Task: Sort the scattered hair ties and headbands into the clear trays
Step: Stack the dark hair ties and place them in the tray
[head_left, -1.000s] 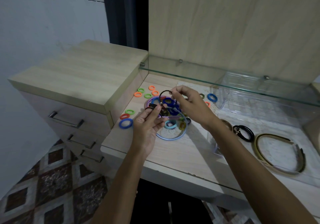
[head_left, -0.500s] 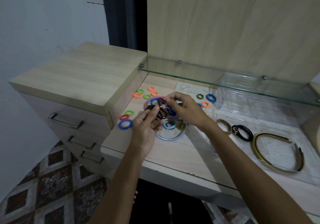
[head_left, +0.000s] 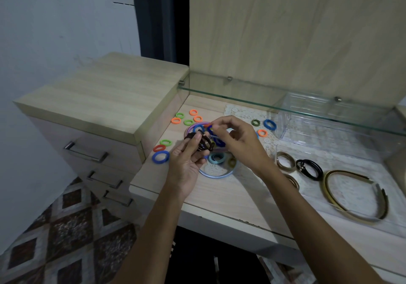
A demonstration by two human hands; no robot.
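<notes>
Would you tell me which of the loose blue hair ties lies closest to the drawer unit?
The blue hair tie at the desk's left edge, just below a red one. The other loose blue tie lies far right, beside the clear tray.

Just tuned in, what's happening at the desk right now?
A person is sorting hair accessories. The left hand grips a bunch of dark brown hair ties, and the right hand pinches at them from above. Coloured ties still lie scattered on the desk. The clear tray behind looks empty.
</notes>
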